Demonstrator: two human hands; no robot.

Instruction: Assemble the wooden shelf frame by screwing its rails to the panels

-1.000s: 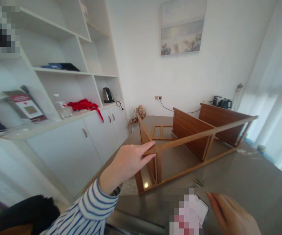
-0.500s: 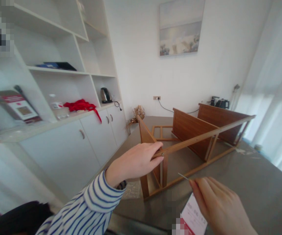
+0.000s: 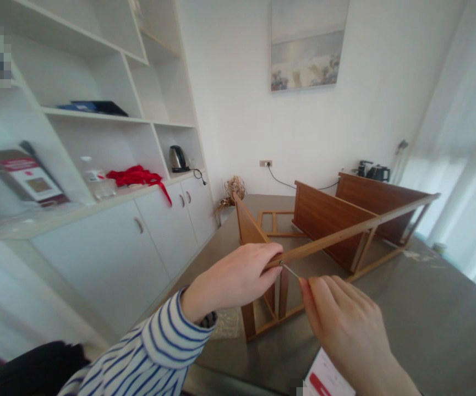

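A brown wooden frame (image 3: 345,234) with panels lies on its side on the grey floor (image 3: 427,319). My left hand (image 3: 233,278), in a blue-striped sleeve, grips the near corner of the frame's top rail. My right hand (image 3: 345,324) pinches a thin metal tool (image 3: 291,270), likely a hex key. Its tip touches a small fitting on the rail right beside my left fingertips.
White cabinets and shelves (image 3: 109,220) run along the left, holding a kettle (image 3: 175,159), red cloth (image 3: 136,176) and boxes. A separate small wooden frame piece (image 3: 274,223) lies behind. A printed card (image 3: 324,379) lies by my right wrist. Curtains (image 3: 469,137) hang at right.
My right hand has risen from the floor by the card, carrying the thin metal tool up and left until its tip reached the rail corner. My left hand kept its grip.
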